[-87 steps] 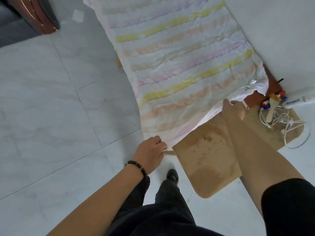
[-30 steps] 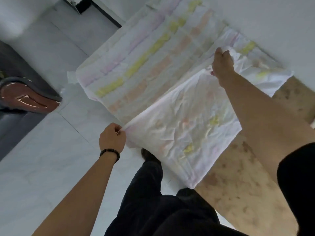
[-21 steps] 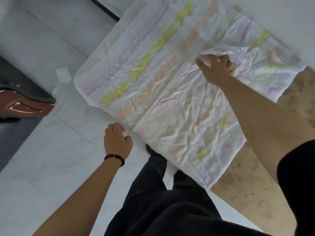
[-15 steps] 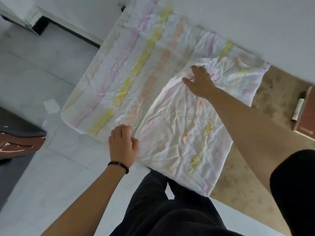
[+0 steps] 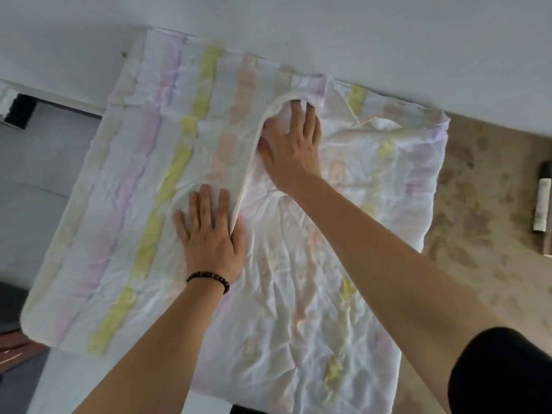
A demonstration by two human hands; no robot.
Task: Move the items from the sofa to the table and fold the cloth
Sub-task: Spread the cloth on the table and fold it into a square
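Reference: cloth [image 5: 143, 222].

- Far side: the wall [image 5: 328, 31] stands directly against the cloth's far edge, so that side is closed.
- Right of cloth: a strip of bare brown table [image 5: 478, 204], open to a hand. A capped tube [image 5: 542, 198] lies at the strip's far right, well apart from the cloth.
- Left of cloth: the edge overhangs grey floor [image 5: 38, 162], with open air beside it.
- On the cloth: left hand [image 5: 210, 234] flat at the middle, right hand [image 5: 291, 147] flat just beyond it. Both forearms cross the near half. A raised fold ridge runs between the two hands.
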